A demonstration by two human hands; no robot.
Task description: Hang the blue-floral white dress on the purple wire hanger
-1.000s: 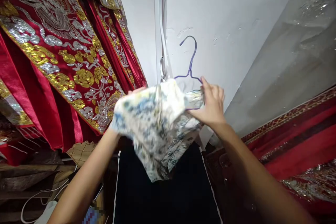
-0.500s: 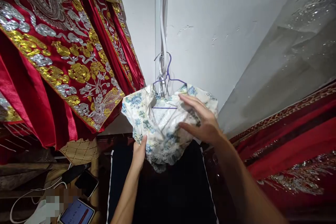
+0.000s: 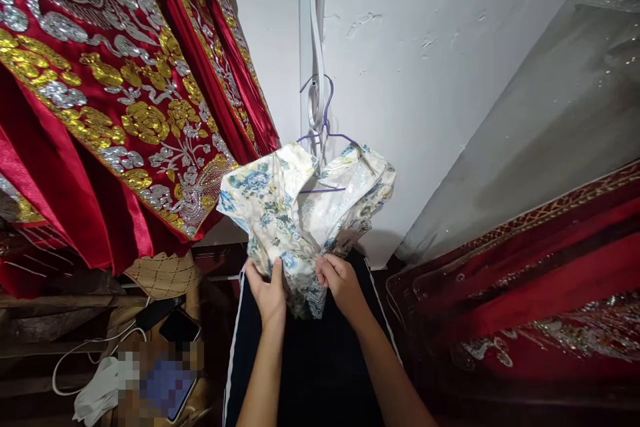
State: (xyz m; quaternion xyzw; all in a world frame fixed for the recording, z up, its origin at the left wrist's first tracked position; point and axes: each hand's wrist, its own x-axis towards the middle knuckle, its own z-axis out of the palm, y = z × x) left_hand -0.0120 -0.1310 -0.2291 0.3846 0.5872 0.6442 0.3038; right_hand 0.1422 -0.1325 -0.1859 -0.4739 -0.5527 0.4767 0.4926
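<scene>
A white blouse point(image 3: 265, 210) with blue and green flowers is draped on a purple hanger point(image 3: 329, 103), its neckline gaping and the hanger's crossbar showing inside. At the lower left side of the blouse, my left hand point(image 3: 270, 295) grips the fabric, thumb in front. My right hand point(image 3: 344, 285) is closed, pinching the front cloth just below the point of the V-neck. The lace-like lower edge hangs between my hands.
Red garments point(image 3: 150, 107) with gold and silver embroidery hang at left. White cords point(image 3: 315, 27) run down the pale wall point(image 3: 425, 67). Translucent covering point(image 3: 525, 113) and red beaded fabric point(image 3: 565, 293) are at right. A phone point(image 3: 180, 327) and cable lie on a wooden seat, lower left.
My right hand has come down from the right shoulder area and closed on the blouse's front. The neckline now gapes in a clearer V. My left hand still grips the side.
</scene>
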